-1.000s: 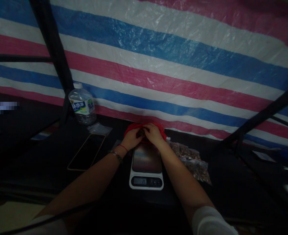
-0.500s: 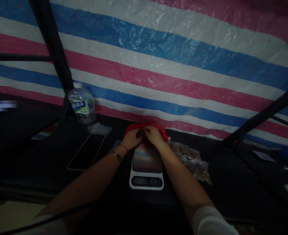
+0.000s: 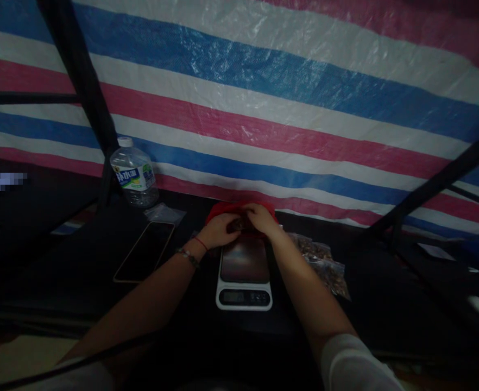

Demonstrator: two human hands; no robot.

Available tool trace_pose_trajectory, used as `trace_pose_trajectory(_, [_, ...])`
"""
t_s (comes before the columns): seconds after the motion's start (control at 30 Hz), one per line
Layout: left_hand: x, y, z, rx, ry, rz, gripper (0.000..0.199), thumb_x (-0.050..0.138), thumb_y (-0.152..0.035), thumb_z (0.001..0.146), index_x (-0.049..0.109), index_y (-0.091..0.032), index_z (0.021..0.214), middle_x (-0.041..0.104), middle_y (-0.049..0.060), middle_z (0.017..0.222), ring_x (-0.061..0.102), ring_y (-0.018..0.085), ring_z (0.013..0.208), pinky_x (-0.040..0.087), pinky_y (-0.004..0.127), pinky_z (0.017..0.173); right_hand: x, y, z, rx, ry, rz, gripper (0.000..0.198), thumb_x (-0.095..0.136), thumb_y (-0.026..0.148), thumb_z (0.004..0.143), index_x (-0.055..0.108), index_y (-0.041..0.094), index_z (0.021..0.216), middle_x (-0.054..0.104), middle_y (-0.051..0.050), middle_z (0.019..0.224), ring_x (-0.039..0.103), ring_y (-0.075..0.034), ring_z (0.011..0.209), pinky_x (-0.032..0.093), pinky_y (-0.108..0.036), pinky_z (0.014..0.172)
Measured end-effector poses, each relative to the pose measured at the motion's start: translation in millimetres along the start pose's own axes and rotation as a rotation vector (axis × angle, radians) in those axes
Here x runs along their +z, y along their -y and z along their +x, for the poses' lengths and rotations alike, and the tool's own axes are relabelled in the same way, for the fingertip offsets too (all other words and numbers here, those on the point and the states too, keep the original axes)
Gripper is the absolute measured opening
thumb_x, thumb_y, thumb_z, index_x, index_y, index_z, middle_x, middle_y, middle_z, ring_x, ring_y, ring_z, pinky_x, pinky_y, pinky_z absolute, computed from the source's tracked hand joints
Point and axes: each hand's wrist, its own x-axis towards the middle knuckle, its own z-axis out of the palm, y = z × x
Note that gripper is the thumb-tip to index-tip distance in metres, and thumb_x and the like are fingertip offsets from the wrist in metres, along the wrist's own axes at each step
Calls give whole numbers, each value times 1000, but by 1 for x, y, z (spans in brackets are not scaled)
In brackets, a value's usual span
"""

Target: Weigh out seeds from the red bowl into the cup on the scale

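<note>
Red thin plastic bag, soft and light, lies just behind the white kitchen scale; a small dark lump is pinched between the closed fingers of left hand and right hand; it is best gripped at the rim.

Scale readout — perhaps digits, too dim

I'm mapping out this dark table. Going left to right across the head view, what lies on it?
Water bottle → phone → kitchen scale, with the left hand and right hand at the red bag behind it → clear packets of brown bits.
</note>
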Motion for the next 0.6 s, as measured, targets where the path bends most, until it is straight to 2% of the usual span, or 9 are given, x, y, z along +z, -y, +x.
trace_pose_trajectory(0.1, [-5, -14, -3, 145, 130, -62, 40, 67, -30, 72, 65, -21, 111, 67, 7, 111, 62, 21, 102, 48, 31, 92, -6, 1, -3, -10, 39, 88, 39, 42, 1, 77, 72, 17, 97, 71, -4, 105, 64, -15, 99, 47, -29, 94])
trace_pose_trajectory(0.2, [-5, -27, -6, 209, 240, -118, 46, 69, -29, 71, 64, -24, 116, 68, 5, 109, 63, 20, 100, 48, 31, 91, -9, 3, -8, -33, 76, 146, 45, 41, -2, 72, 72, 18, 97, 71, -3, 105, 64, -15, 97, 48, -30, 93])
trace_pose_trajectory(0.33, [-3, -31, -8, 211, 380, -140, 65, 73, -29, 66, 55, -28, 129, 67, 5, 116, 62, 22, 104, 46, 33, 94, -12, 8, -17, -51, 139, 174, 50, 38, -2, 69, 72, 19, 99, 71, -3, 103, 65, -15, 94, 49, -30, 90])
trace_pose_trajectory(0.43, [-9, -26, -6, 176, 366, -182, 78, 77, -37, 63, 50, -24, 135, 66, 8, 118, 62, 23, 105, 46, 33, 95, -17, 11, -21, -81, 142, 153, 49, 39, -2, 69, 72, 17, 99, 71, -4, 104, 64, -16, 97, 48, -30, 92])
trace_pose_trajectory(0.5, [-22, -24, -3, 141, 325, -200, 64, 71, -41, 70, 55, -21, 129, 67, 7, 114, 63, 21, 102, 46, 31, 92, -20, 11, -22, -99, 138, 127, 49, 39, -3, 69, 72, 17, 100, 71, -4, 105, 63, -16, 99, 47, -30, 94])
trace_pose_trajectory(0.57, [-42, -23, -1, 66, 307, -159, 38, 59, -41, 81, 66, -20, 111, 70, 5, 104, 64, 18, 94, 47, 28, 86, -23, 10, -23, -104, 131, 97, 49, 39, -3, 70, 72, 18, 100, 71, -3, 105, 63, -16, 100, 46, -30, 96])
trace_pose_trajectory(0.6, [-53, -23, -1, 16, 327, -118, 31, 54, -40, 84, 70, -19, 99, 71, 4, 97, 65, 17, 88, 47, 26, 81, -25, 10, -23, -101, 132, 88, 49, 40, -3, 70, 72, 19, 99, 71, -3, 105, 63, -16, 100, 46, -31, 96])
